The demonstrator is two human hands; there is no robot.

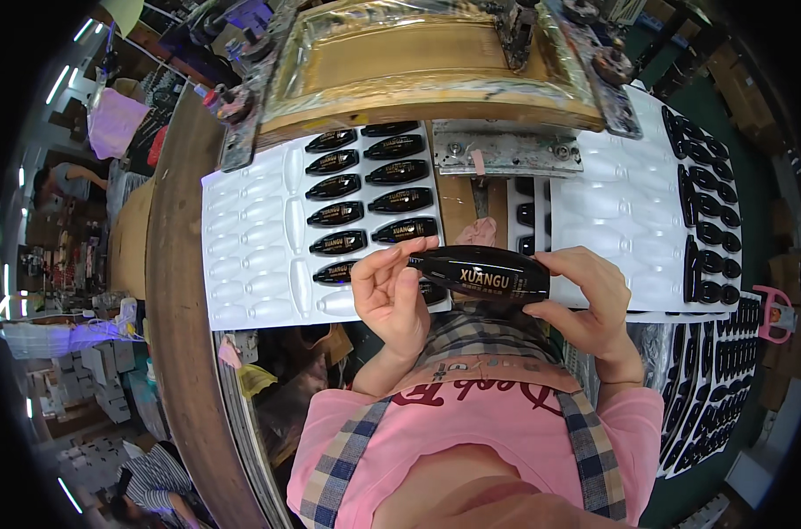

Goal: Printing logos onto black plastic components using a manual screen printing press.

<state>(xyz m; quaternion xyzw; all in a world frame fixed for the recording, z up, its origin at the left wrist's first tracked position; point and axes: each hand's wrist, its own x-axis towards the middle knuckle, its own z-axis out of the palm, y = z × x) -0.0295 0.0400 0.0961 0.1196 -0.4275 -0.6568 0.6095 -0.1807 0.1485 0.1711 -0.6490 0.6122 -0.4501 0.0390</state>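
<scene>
A glossy black bottle (482,264) with gold lettering lies sideways between my two hands, in front of my chest. My left hand (390,295) pinches its narrow neck end between thumb and fingers. Around the wide base end, the thumb and fingers of my right hand (594,295) are closed. Just beyond my left hand is a white moulded tray (242,216) with two columns of similar printed black bottles (337,187); its left hollows hold none. To the right, another white tray (616,189) carries plain black bottles (709,232) along its right side.
A wooden screen-printing frame (427,115) is above the trays, with a metal bar (506,148) below it. More trays of black pieces (713,379) are at lower right, near a pink-framed stool (775,316). A wooden board edge (185,291) runs along the left; people are beyond it.
</scene>
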